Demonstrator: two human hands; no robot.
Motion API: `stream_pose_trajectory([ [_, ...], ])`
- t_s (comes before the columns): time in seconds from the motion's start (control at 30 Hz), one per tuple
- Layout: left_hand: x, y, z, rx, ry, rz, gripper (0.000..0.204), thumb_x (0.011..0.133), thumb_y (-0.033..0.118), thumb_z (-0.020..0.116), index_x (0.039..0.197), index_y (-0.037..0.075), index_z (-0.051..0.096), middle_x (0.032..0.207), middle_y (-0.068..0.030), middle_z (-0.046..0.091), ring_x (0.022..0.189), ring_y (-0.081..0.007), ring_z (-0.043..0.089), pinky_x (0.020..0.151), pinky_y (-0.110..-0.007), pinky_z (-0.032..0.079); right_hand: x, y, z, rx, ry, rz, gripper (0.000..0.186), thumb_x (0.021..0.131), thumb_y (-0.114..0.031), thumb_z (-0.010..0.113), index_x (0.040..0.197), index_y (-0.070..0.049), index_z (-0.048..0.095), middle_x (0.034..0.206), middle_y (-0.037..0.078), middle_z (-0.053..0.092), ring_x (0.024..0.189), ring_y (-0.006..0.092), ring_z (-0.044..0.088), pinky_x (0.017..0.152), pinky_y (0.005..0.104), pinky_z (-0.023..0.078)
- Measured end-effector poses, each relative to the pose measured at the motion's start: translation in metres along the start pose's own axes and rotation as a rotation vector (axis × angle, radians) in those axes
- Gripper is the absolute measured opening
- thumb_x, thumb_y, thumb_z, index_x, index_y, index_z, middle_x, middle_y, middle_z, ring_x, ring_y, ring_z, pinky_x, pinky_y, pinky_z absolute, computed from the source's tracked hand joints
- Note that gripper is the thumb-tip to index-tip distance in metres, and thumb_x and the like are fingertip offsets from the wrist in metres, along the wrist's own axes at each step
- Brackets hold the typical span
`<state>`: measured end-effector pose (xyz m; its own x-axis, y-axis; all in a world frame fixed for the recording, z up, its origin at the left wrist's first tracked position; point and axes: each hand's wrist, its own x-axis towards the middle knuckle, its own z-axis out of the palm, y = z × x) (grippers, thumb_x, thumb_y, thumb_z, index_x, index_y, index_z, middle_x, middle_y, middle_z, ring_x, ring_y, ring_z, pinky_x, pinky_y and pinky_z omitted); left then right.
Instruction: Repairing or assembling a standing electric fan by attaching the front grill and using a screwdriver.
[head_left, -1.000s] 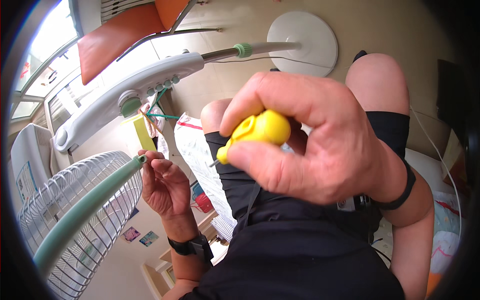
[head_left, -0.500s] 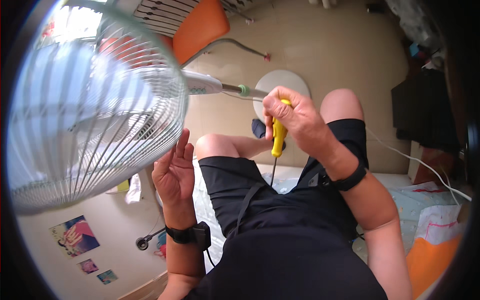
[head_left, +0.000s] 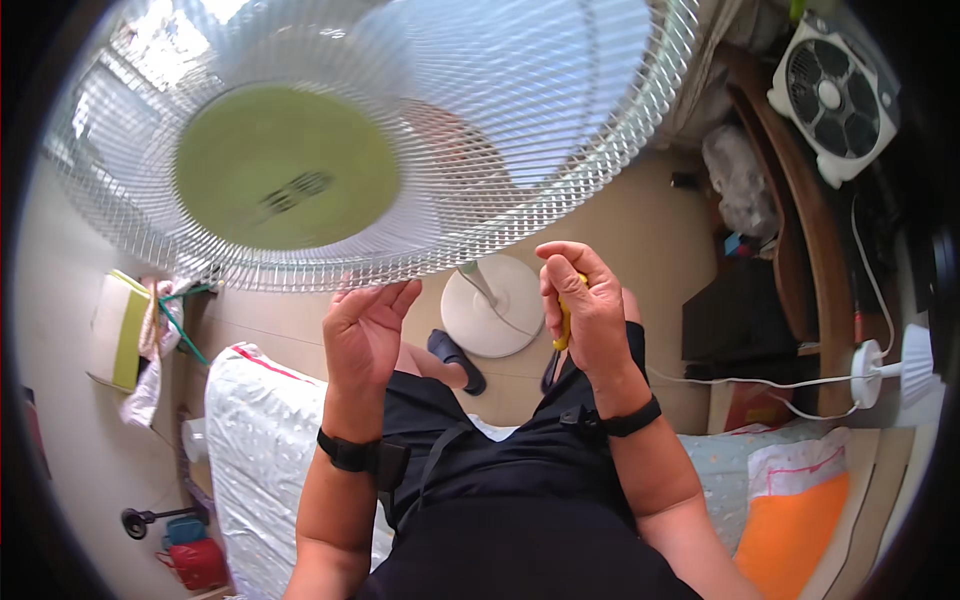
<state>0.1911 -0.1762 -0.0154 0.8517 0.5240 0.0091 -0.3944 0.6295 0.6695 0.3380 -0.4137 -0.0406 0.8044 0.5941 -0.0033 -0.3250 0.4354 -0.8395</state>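
Note:
A large fan head (head_left: 285, 165), with a wire cage and round green centre, fills the top of the head view. My left hand (head_left: 362, 338) is just under the cage's lower rim, fingers apart and raised, their tips at or behind the wire; contact is hard to tell. My right hand (head_left: 592, 320) is closed round a yellow-handled screwdriver (head_left: 563, 330), below and right of the cage, its shaft pointing down. Behind my hands, the fan's pole (head_left: 480, 285) rises from a round white base (head_left: 492, 325) on the floor.
I sit on a bed (head_left: 255, 440) with an orange pillow (head_left: 790, 530) at right. A box fan (head_left: 832, 95) stands by wooden furniture (head_left: 795, 230) at upper right. A white lamp-like item (head_left: 905, 365) and cords lie at right. A yellow-sided box (head_left: 115, 330) is at left.
The fan head has swung from the left to across the top, above my hands. My right hand has lowered and moved right with the screwdriver upright. The view has shifted to show more floor.

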Motion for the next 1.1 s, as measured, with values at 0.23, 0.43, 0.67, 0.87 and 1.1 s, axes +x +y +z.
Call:
stream_pose_trajectory([
  [0.23,0.001,-0.006,-0.014,-0.156,-0.062,-0.079,0.018,0.097,0.0,0.053,0.104,-0.006,0.069,0.116,-0.0252,0.073,0.12,-0.0422,0.069,0.11,-0.055,0.054,-0.005,-0.009,0.022,-0.06,0.094,-0.086,0.019,0.107,-0.016,0.065,0.121,-0.004,0.066,0.08,0.001,0.06,0.051,0.0057,0.051,0.043,0.02,0.042],
  [0.43,-0.025,-0.021,-0.003,0.174,0.07,-0.184,0.025,0.102,0.003,0.056,0.125,-0.003,0.063,0.118,-0.0182,0.073,0.113,-0.0317,0.073,0.097,-0.039,0.059,-0.022,0.005,0.031,-0.062,0.14,-0.161,0.024,0.105,-0.005,0.057,0.128,-0.004,0.06,0.092,0.001,0.056,0.074,0.008,0.058,0.066,0.0233,0.051],
  [0.67,-0.068,-0.056,-0.019,0.37,-0.184,-0.302,0.036,0.096,0.0,0.071,0.131,0.0,0.062,0.121,-0.0103,0.071,0.109,-0.019,0.073,0.091,-0.031,0.058,-0.045,0.041,0.051,-0.379,-0.022,-0.069,0.028,0.104,-0.003,0.056,0.132,-0.005,0.059,0.097,-0.001,0.053,0.085,0.0081,0.057,0.077,0.023,0.049],
  [0.87,-0.085,-0.052,-0.026,0.436,-0.182,-0.349,0.04,0.094,-0.002,0.07,0.133,0.0,0.059,0.12,-0.0069,0.069,0.11,-0.0151,0.07,0.093,-0.033,0.058,-0.058,0.062,0.075,-0.68,-0.209,-0.122,0.023,0.106,-0.004,0.056,0.128,-0.004,0.061,0.098,0.002,0.056,0.085,0.0097,0.054,0.076,0.0254,0.047],
  [1.1,-0.097,-0.039,-0.041,0.39,-0.158,-0.389,0.038,0.096,0.006,0.069,0.133,0.0,0.06,0.119,-0.007,0.069,0.104,-0.0139,0.069,0.094,-0.032,0.057,-0.067,0.074,0.084,-0.67,-0.238,-0.06,0.021,0.107,-0.003,0.055,0.128,-0.004,0.061,0.097,-0.001,0.054,0.083,0.0063,0.05,0.073,0.022,0.044],
])
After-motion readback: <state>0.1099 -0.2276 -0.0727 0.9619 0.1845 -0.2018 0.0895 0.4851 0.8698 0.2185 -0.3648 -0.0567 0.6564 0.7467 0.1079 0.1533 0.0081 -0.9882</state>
